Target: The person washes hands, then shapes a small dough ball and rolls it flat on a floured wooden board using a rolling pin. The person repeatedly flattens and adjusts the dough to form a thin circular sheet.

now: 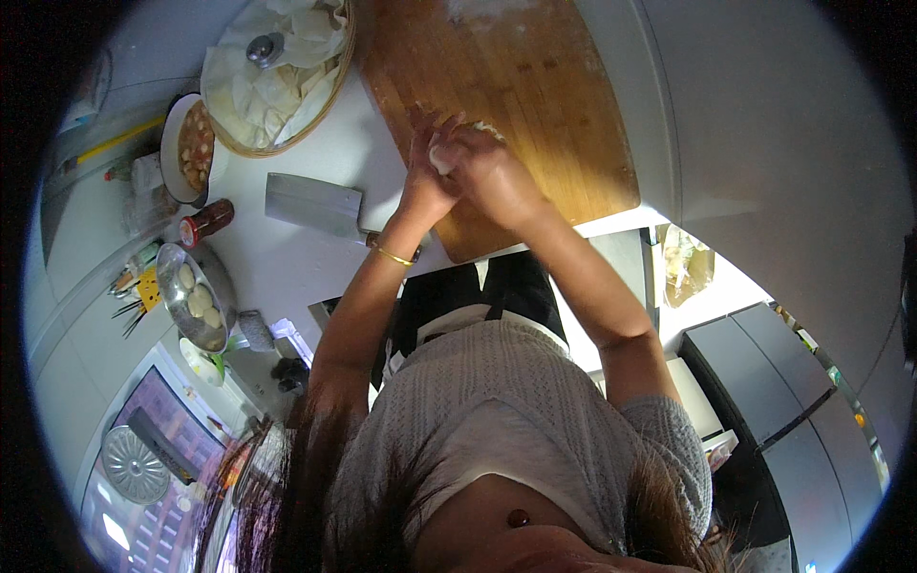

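Note:
A piece of white dough (444,158) is pressed between my two hands, mostly covered by the fingers. My left hand (428,175) cups it from the left, its fingers pointing away from me. Over it from the right curls my right hand (494,175), and a little more white shows past its knuckles. Both are above the near left part of a wooden board (544,157), whose far end carries a dusting of white flour (491,7). To the left of my left wrist, a cleaver (313,205) lies flat on the white counter (286,268).
A round woven tray (326,118) with pale wrapper sheets and a lid stands far left. Beside it are a bowl of chunky reddish food (195,147) and a red-lidded jar (208,223). Nearer, a metal bowl (172,276) contains several pale dough pieces (199,301).

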The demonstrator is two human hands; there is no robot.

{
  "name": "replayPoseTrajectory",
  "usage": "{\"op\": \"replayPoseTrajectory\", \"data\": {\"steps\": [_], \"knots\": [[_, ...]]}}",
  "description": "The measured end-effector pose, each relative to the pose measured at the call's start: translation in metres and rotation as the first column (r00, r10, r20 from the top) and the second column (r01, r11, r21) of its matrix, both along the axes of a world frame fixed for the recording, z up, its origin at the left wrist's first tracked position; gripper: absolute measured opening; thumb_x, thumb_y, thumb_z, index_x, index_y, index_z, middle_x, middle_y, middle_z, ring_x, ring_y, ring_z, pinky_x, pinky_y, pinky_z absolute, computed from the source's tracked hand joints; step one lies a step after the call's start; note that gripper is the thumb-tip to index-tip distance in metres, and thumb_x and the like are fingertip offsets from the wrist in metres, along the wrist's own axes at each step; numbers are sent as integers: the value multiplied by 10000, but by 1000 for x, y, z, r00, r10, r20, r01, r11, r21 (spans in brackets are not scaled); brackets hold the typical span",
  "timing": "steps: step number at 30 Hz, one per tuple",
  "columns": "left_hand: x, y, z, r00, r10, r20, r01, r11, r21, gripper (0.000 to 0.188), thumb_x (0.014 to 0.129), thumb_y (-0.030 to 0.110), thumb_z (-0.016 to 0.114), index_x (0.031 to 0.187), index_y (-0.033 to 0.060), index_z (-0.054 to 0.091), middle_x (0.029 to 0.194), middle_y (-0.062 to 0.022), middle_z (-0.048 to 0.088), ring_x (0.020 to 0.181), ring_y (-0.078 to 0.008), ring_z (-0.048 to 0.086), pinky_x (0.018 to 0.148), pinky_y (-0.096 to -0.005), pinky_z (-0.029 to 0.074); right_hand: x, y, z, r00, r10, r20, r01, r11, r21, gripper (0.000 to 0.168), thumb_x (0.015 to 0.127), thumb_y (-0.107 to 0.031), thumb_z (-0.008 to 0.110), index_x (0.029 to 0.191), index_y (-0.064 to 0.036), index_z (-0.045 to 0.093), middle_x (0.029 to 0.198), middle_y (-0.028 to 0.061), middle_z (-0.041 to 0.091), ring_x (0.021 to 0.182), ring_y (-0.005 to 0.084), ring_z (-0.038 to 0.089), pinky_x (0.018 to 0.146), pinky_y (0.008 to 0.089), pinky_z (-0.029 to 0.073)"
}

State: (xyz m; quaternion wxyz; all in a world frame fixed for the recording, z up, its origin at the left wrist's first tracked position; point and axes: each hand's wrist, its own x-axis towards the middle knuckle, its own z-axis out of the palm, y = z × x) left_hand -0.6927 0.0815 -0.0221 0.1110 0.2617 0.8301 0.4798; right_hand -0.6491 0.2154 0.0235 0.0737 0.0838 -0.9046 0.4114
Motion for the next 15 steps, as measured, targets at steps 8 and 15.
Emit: {"op": "replayPoseTrajectory", "data": {"steps": [8, 15], "knots": [[-4, -10, -2, 998, 55, -37, -64, 949, -309, 247, 799, 19, 638, 1035, 80, 677, 949, -124, 707, 886, -245, 682, 792, -350, 518, 43, 16, -1, 987, -147, 71, 156, 978, -139, 349, 808, -52, 604, 1157, -54, 608, 1175, 164, 600, 1081, 357, 576, 945, 430, 466], [9, -23, -39, 952, 170, 253, -179, 984, 9, 248, 803, 12, 601, 1019, 107, 676, 950, -131, 694, 871, -301, 675, 733, -356, 528, 3, 21, -63, 973, -223, 62, 182, 903, 390, 344, 840, -19, 500, 1173, -23, 587, 1203, 194, 581, 1111, 366, 542, 953, 404, 461]]}}
